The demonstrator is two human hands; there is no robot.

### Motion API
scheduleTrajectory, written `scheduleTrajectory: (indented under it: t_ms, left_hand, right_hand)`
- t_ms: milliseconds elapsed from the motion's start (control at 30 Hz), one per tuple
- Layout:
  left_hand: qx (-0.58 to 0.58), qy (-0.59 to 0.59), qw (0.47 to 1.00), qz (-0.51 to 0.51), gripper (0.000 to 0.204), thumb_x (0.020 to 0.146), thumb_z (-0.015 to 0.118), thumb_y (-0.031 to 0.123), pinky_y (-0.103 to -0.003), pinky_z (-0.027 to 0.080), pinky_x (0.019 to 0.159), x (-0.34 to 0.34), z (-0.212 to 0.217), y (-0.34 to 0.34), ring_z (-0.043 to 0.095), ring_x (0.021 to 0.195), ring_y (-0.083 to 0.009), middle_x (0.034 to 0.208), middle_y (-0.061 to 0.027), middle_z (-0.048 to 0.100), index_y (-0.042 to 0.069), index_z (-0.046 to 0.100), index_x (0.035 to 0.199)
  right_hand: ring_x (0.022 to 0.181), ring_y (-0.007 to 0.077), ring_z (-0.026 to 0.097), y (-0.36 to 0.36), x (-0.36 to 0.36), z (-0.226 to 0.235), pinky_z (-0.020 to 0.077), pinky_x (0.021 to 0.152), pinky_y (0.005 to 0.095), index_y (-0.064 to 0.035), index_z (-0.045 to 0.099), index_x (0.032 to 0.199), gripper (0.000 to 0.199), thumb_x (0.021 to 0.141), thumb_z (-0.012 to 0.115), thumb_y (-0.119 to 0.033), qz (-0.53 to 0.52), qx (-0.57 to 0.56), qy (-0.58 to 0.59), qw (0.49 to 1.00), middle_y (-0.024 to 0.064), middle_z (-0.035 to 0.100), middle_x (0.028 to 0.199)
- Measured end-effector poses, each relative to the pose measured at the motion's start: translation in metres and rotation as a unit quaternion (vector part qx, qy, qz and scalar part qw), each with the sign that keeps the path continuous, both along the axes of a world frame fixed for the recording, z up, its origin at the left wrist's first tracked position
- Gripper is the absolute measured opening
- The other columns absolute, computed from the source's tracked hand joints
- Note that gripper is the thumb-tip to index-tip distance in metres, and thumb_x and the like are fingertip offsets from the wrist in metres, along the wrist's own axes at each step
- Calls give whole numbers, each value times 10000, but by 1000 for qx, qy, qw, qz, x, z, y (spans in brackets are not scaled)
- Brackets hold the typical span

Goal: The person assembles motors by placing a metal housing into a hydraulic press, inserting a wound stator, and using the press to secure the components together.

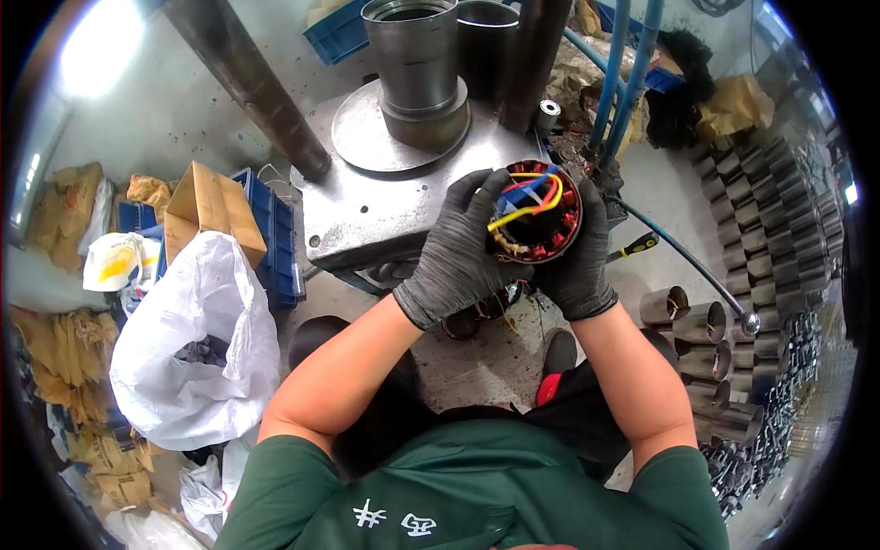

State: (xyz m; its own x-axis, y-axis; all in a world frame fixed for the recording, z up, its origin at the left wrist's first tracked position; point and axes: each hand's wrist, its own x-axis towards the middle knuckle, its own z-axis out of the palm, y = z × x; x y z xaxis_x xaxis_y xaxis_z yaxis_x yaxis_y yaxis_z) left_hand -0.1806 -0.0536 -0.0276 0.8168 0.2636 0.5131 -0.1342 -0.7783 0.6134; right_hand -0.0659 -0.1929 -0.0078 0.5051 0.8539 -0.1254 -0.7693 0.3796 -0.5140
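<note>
Both hands wear dark grey gloves and hold a round motor stator (570, 225) between them, in front of the press table's right corner. Red windings ring its inside, and yellow, red and blue wires loop over its open top. My left hand (458, 243) grips its left side; my right hand (587, 261) wraps its right side. Behind it, the metal press table (339, 225) carries a round plate (357, 137) with a steel cylinder (417, 64) standing upright on it. More wound parts (461, 324) lie low below my hands, partly hidden.
Thick posts (247, 82) rise from the table. A lever with a ball end (750, 323) slants out to the right, near a yellow-black screwdriver handle (639, 246). Rows of metal sleeves (733, 206) stand at right. A white sack (197, 367), carton (215, 215) and blue crates (277, 243) are left.
</note>
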Motion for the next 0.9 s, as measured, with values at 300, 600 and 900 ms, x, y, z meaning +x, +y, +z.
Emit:
scheduleTrajectory:
  t_ms: [300, 600, 900]
  left_hand:
    - [-26, -47, 997, -47, 1069, 568, 993, 308, -440, 428, 1132, -6, -1, 2, 463, 1310, -338, 1409, -131, 482, 104, 440, 1460]
    - [-105, -41, 989, -98, 929, 811, 861, 320, -446, 429, 1117, -15, 7, 17, 445, 1334, -362, 1405, -194, 460, 112, 329, 1544]
    - [-111, -101, 987, -65, 318, 941, 621, 0, -391, 511, 1001, -11, 7, 13, 607, 1180, -304, 1335, -180, 543, 49, 695, 1246]
  right_hand:
    - [1275, 320, 582, -5, 2, -7, 477, 1099, 506, -73, 515, 1449, 760, 960, 495, -654, 68, 30, 19, 997, 152, 596, 1387]
    - [1241, 319, 603, -5, -2, 3, 487, 1080, 469, -66, 559, 1408, 731, 960, 508, -641, 11, -28, -34, 999, 162, 625, 1353]
    - [1209, 322, 626, -4, -6, -14, 504, 1059, 472, -51, 550, 1420, 723, 972, 512, -618, 53, -27, -37, 998, 164, 640, 1336]
